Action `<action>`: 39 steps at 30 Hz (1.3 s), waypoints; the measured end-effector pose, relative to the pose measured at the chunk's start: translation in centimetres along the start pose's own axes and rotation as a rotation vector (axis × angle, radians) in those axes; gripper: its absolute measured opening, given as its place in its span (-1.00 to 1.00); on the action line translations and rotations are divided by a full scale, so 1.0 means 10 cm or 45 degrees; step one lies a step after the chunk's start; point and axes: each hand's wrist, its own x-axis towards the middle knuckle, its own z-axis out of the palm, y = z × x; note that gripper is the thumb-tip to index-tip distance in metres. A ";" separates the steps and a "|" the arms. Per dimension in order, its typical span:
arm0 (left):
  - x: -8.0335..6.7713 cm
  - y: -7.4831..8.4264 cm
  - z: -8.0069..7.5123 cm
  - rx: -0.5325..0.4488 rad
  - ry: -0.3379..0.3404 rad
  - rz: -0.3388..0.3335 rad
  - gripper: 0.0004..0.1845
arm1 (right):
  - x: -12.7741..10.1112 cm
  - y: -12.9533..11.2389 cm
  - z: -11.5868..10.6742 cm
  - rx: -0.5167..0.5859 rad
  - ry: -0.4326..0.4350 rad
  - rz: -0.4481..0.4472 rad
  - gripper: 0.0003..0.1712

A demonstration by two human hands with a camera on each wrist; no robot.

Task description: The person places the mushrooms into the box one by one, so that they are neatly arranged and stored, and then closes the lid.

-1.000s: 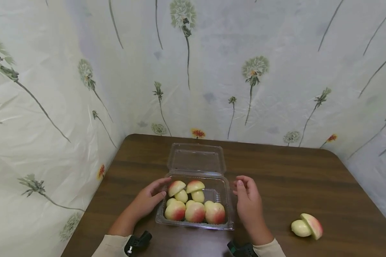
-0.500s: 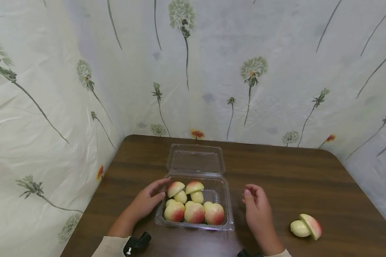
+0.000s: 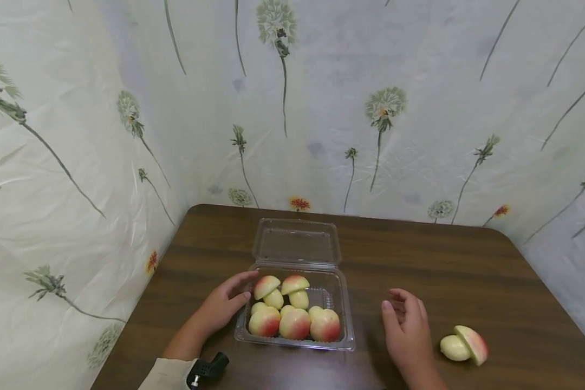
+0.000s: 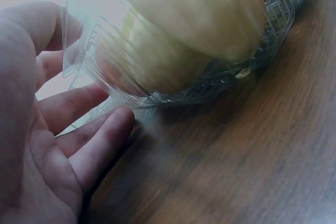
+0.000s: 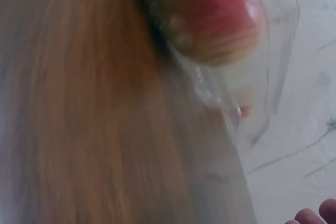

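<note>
Dark tabletop (image 3: 395,249), and we've left hand (image 3: 224,303) spread beside box (image 3: 348,317), right hand (image 3: 409,331) relaxed, empty; mushroom piece (image 3: 470,345) (light, we'd guess) suits stem (image 3: 454,348) gripping.

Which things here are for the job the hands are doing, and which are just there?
Probably for the job:
clear plastic clamshell box, at the left hand
five mushroom-shaped pieces inside it
loose mushroom-shaped piece, with the right hand nearby

Probably just there:
wooden table underneath
dandelion-print sheet behind
</note>
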 end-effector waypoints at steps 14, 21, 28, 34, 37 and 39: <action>0.04 -0.03 -0.01 -0.001 0.010 0.006 -0.50 | 0.04 0.08 -0.23 -0.090 0.194 -0.132 -0.56; 0.09 -0.26 -0.01 0.000 0.037 0.027 -0.52 | 0.12 0.17 -0.35 -0.142 0.306 -0.258 -0.54; 0.07 -0.32 0.01 -0.001 -0.004 0.017 -0.54 | 0.11 0.34 -0.50 -0.222 0.433 -0.333 -0.49; 0.07 -0.28 0.02 -0.001 0.006 0.026 -0.52 | 0.15 0.39 -0.59 -0.279 0.454 -0.306 -0.46; 0.05 -0.19 0.01 0.001 -0.003 0.024 -0.51 | 0.15 0.40 -0.63 -0.309 0.458 -0.295 -0.45; 0.03 -0.11 0.01 0.002 -0.011 0.018 -0.51 | 0.15 0.40 -0.65 -0.337 0.462 -0.283 -0.44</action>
